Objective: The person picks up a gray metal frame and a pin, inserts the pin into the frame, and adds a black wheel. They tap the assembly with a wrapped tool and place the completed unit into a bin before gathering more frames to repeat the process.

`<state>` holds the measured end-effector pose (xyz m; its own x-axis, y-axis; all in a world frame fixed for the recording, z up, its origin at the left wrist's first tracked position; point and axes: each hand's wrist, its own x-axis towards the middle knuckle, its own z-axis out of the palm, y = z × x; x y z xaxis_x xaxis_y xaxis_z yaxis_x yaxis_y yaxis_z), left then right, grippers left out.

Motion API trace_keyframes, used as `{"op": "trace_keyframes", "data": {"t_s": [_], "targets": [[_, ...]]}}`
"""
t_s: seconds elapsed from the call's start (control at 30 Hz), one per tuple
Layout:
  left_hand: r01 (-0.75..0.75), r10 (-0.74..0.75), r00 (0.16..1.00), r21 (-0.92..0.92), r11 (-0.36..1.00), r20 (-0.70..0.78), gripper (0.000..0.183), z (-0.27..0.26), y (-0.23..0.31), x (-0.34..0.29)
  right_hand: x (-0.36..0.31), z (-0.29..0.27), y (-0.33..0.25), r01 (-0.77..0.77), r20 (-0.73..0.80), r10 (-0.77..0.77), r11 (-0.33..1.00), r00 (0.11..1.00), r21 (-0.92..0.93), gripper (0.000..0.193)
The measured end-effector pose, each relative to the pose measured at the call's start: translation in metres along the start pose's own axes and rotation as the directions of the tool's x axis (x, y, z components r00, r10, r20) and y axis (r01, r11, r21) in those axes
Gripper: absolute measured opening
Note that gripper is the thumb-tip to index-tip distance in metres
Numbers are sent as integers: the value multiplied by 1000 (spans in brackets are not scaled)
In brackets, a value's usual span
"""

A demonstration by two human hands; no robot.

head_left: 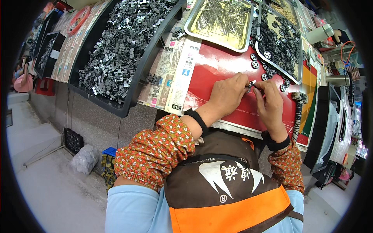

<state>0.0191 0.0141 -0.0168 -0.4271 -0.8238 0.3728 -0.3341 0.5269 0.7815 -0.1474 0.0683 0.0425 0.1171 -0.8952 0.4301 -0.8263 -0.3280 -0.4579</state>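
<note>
Over the red work surface point(210, 70), my left hand point(228, 95) and my right hand point(271, 104) meet with fingertips pinched. A small black wheel point(249, 88) shows at the left fingertips, partly covered by them. What my right fingertips pinch beside it is too small and hidden to tell. Just beyond my hands lie several loose black wheels point(254, 65) with silvery spokes. A metal tray point(258, 46) holds many more of them. Another metal tray point(217, 42), with a yellow bottom, carries a heap of thin metal pins point(221, 17).
To the left, a large black bin point(136, 91) is full of small black and metallic pieces point(120, 50). A tool with a wrapped handle point(298, 120) lies right of my right hand. Newspaper-like sheets point(161, 83) cover the table. Farther right stands a black container point(322, 132).
</note>
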Motion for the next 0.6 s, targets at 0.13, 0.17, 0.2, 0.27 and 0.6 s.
{"op": "trace_keyframes", "data": {"t_s": [0.13,0.17,0.2,0.27,0.6], "targets": [[4,-4,1000,13,1000,10,18,-1,1,0,1,-1,-3,49,-7,-50,996,999,-77,17],[5,-5,1000,15,1000,11,17,-2,1,0,1,-1,-3,58,-6,-59,993,998,-99,17],[5,-5,1000,17,1000,10,17,-2,1,0,1,-1,-3,59,-6,-60,994,998,-97,17],[-5,5,1000,13,1000,-1,17,-2,1,0,1,-1,-2,10,-17,-9,1000,1000,14,16],[14,-15,1000,9,1000,16,16,-2,1,0,-1,1,1,-81,-2,81,992,997,95,14]]}}
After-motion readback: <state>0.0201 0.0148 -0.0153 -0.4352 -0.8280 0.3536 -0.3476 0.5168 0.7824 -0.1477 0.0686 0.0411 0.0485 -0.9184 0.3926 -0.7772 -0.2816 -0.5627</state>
